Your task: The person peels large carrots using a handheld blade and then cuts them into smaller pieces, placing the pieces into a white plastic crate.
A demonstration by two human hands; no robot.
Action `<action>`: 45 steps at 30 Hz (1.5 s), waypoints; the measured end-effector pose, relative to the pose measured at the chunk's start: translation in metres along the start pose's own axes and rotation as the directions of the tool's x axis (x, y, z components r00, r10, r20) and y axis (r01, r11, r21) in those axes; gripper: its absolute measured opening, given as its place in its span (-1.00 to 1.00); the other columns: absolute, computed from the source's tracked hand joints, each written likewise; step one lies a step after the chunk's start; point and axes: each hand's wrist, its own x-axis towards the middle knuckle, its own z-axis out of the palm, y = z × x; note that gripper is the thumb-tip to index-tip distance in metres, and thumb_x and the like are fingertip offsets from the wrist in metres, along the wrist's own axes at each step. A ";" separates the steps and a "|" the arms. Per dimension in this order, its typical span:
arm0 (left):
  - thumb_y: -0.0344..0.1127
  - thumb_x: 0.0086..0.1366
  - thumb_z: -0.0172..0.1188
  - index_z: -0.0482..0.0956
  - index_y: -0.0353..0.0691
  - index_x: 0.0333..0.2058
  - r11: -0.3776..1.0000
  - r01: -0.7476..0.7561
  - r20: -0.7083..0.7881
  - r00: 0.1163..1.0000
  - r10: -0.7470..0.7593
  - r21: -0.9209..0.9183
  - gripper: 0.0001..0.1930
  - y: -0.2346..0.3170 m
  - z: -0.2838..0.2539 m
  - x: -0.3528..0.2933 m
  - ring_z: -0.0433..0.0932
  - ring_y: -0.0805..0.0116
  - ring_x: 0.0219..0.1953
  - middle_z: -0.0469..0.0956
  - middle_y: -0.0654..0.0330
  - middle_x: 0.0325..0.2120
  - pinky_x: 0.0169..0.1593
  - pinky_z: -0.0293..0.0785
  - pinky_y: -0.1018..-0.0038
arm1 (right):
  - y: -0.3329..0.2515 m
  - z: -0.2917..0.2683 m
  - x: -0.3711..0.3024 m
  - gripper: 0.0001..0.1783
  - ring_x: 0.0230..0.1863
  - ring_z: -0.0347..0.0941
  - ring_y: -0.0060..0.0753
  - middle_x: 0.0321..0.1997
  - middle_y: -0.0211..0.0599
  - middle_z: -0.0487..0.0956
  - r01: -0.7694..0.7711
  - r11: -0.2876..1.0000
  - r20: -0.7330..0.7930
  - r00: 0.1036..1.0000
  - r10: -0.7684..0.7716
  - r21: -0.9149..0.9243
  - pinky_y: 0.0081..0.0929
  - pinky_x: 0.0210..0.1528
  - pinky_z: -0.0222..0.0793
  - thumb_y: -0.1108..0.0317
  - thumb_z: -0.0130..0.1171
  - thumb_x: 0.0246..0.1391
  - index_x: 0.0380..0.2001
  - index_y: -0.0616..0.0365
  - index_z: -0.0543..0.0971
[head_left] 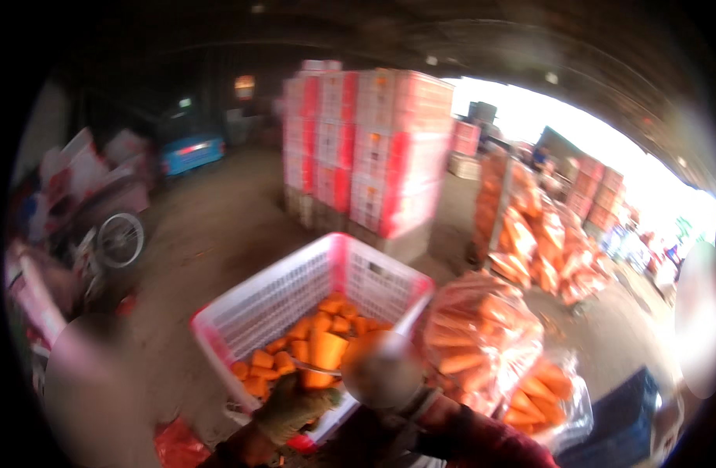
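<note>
In the head view, the left hand [294, 407] seems closed around a carrot [327, 351] over the basket [268, 295]; the right hand [401, 388] is too blurred to tell its grip. Carrot handling appears underway, calling next for a steady hold.

Carrot chunk [327, 351]: thick, orange, roughly upright, toward the near side of the plastic crate [256, 306]. Crate: white, red-cornered, perforated, open-topped, partly filled with loose, blunt-cut carrot pieces [300, 328].
</note>
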 end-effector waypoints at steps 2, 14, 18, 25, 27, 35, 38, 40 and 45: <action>-0.34 0.11 0.17 0.48 -0.29 -0.34 0.984 -0.090 -0.220 0.968 0.123 0.155 -0.83 -0.015 -0.015 0.013 0.38 0.46 -0.76 0.44 0.23 -0.66 -0.75 0.25 0.56 | 0.017 0.037 0.003 -0.83 -0.54 0.38 -0.20 -0.55 -0.19 0.43 0.027 1.000 -0.021 0.999 -0.027 -0.009 -0.27 -0.52 0.31 0.29 0.07 -0.11 -0.46 0.13 0.42; -0.20 0.23 0.11 0.49 -0.34 -0.42 0.912 -0.322 0.045 0.946 0.321 0.255 -0.74 -0.017 -0.104 -0.004 0.36 0.46 -0.54 0.32 0.25 -0.64 -0.40 0.40 0.43 | -0.012 0.065 0.041 -0.85 -0.46 0.53 -0.28 -0.53 -0.33 0.56 0.112 0.955 0.047 0.994 -0.103 -0.275 -0.34 -0.57 0.34 0.31 0.14 -0.29 -0.57 0.05 0.63; -0.35 0.19 0.14 0.45 -0.38 -0.38 0.074 -0.279 0.059 0.441 0.896 0.958 -0.82 0.001 -0.054 0.001 0.37 0.37 -0.51 0.41 0.19 -0.55 -0.39 0.36 0.44 | -0.007 0.059 0.039 -0.82 -0.41 0.54 -0.20 -0.52 -0.26 0.57 0.015 0.988 0.042 0.999 -0.009 -0.155 -0.31 -0.50 0.40 0.32 0.17 -0.32 -0.53 0.10 0.63; -0.38 0.18 0.12 0.46 -0.39 -0.21 0.065 -0.257 0.088 0.543 0.835 0.964 -0.77 0.016 -0.011 -0.017 0.43 0.33 -0.35 0.50 0.10 -0.35 -0.27 0.39 0.46 | -0.013 -0.014 -0.007 -0.70 -0.30 0.52 -0.03 -0.41 -0.09 0.56 -0.241 0.951 0.109 0.969 0.224 0.193 -0.21 -0.30 0.42 0.36 0.10 -0.24 -0.33 0.20 0.49; -0.39 0.18 0.12 0.44 -0.39 -0.15 0.170 -0.394 0.058 0.503 0.862 0.903 -0.73 0.001 0.012 -0.014 0.46 0.29 -0.31 0.50 0.09 -0.31 -0.21 0.41 0.45 | -0.026 -0.079 -0.054 -0.70 -0.30 0.50 0.01 -0.41 -0.06 0.55 -0.255 0.933 0.050 0.967 0.250 0.253 -0.19 -0.26 0.40 0.36 0.07 -0.22 -0.31 0.21 0.46; -0.52 0.08 0.08 0.50 -0.37 -0.27 0.428 -0.583 0.328 0.780 0.533 0.691 -0.80 -0.139 0.133 0.074 0.50 0.42 -0.33 0.54 0.15 -0.39 -0.28 0.44 0.58 | 0.033 -0.094 -0.211 -0.53 -0.25 0.47 0.01 -0.35 0.01 0.53 -0.677 0.558 -0.072 0.603 0.794 0.480 -0.25 -0.14 0.38 0.20 0.18 -0.15 -0.11 0.10 0.46; -0.58 0.09 0.14 0.50 -0.35 -0.21 0.619 -0.467 0.415 0.878 0.238 0.631 -0.76 -0.225 0.171 0.120 0.50 0.40 -0.32 0.54 0.16 -0.34 -0.21 0.44 0.58 | 0.035 -0.140 -0.262 -0.63 -0.35 0.49 -0.32 -0.38 -0.20 0.54 -0.710 0.229 -0.037 0.275 0.961 0.666 -0.45 -0.25 0.41 0.26 0.26 -0.10 -0.20 0.17 0.49; -0.53 0.15 0.10 0.51 -0.35 -0.23 0.796 -0.319 0.552 0.834 -0.022 0.514 -0.81 -0.286 0.197 0.147 0.52 0.44 -0.30 0.54 0.18 -0.37 -0.22 0.47 0.58 | 0.051 -0.139 -0.318 -0.68 -0.41 0.44 -0.54 -0.44 -0.34 0.53 -0.539 0.101 -0.042 0.120 0.992 0.836 -0.56 -0.32 0.40 0.28 0.27 -0.08 -0.24 0.15 0.50; -0.21 0.12 0.08 0.56 -0.22 -0.25 0.269 -0.633 0.677 0.725 -0.123 0.726 -0.73 -0.424 0.232 0.216 0.53 0.00 -0.23 0.55 -0.05 -0.31 -0.15 0.47 0.28 | 0.044 -0.166 -0.391 -0.71 -0.41 0.40 -0.59 -0.47 -0.38 0.49 -0.611 0.040 -0.158 -0.142 0.977 0.791 -0.57 -0.33 0.35 0.26 0.27 -0.08 -0.33 0.20 0.50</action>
